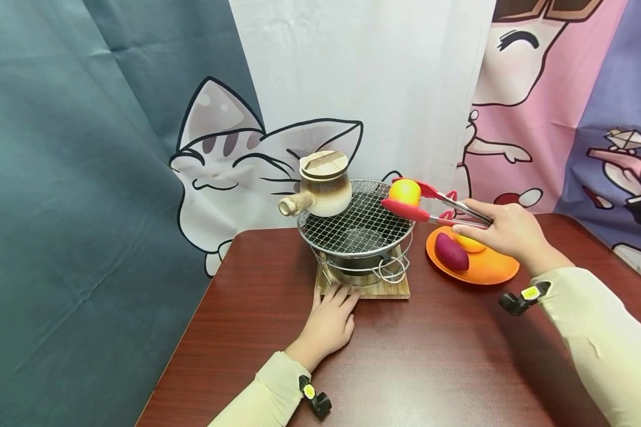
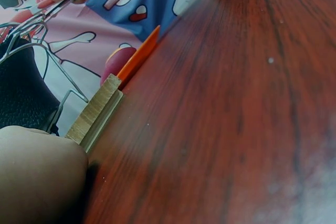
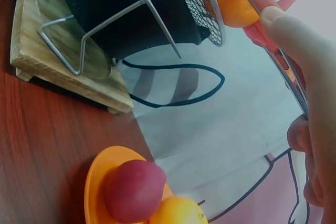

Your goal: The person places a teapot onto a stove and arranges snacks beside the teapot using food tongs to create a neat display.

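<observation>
My right hand (image 1: 507, 228) grips a pair of red-tipped metal tongs (image 1: 432, 218). Between the red tips sits an orange (image 1: 405, 192), over the right side of a round wire grill rack (image 1: 360, 222). In the right wrist view the orange (image 3: 231, 1) overlaps the rack's rim, and the thumb lies along one metal arm of the tongs. My left hand (image 1: 327, 323) rests with fingers spread on the front edge of a wooden board (image 1: 384, 290) under the stove (image 1: 352, 264). In the left wrist view only the back of that hand (image 2: 39, 174) shows, beside the board.
A lidded clay pot (image 1: 328, 187) with a side handle stands on the rack's left part. Right of the stove lies an orange plate (image 1: 494, 270) holding a purple sweet potato (image 1: 451, 251) and a second orange fruit (image 1: 469, 242). A printed curtain (image 1: 363, 77) hangs behind the table (image 1: 416, 356).
</observation>
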`<state>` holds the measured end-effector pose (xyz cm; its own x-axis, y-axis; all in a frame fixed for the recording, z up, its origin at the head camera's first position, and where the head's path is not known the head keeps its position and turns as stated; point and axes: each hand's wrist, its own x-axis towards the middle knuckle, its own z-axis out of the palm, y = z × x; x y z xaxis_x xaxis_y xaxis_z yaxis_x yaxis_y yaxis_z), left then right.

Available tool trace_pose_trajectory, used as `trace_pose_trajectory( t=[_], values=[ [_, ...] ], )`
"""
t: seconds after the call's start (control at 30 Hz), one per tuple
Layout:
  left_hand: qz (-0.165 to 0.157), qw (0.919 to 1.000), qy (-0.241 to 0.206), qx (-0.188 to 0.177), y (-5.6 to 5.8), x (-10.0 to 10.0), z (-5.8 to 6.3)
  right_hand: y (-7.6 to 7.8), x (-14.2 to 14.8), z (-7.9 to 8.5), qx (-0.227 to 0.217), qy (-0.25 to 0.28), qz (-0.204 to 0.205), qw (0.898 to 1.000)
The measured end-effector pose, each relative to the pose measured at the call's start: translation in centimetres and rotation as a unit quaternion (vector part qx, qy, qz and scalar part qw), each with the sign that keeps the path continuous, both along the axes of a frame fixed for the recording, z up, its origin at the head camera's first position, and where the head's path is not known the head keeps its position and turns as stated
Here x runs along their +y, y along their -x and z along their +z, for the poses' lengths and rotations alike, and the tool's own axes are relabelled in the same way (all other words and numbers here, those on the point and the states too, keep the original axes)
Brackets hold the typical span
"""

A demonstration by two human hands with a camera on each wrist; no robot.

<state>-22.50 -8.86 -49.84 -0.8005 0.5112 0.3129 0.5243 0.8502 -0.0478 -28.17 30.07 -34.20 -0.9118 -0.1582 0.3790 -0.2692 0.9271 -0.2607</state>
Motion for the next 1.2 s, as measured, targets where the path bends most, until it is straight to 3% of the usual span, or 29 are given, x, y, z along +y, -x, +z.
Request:
trace_pose_trajectory(
  t=[0.43,1.2],
  values=[
    [-0.006,0.9998,-0.006,0.018,-0.2,0.0,0.3,1.0,-1.8,1.2,-0.012,-0.022,0.019,1.0],
    [0.001,1.0,0.003,-0.001,-0.4,0.0,0.7,2.2,-3.8,2.3,-0.032,-0.05,0.025,0.998]
  ],
)
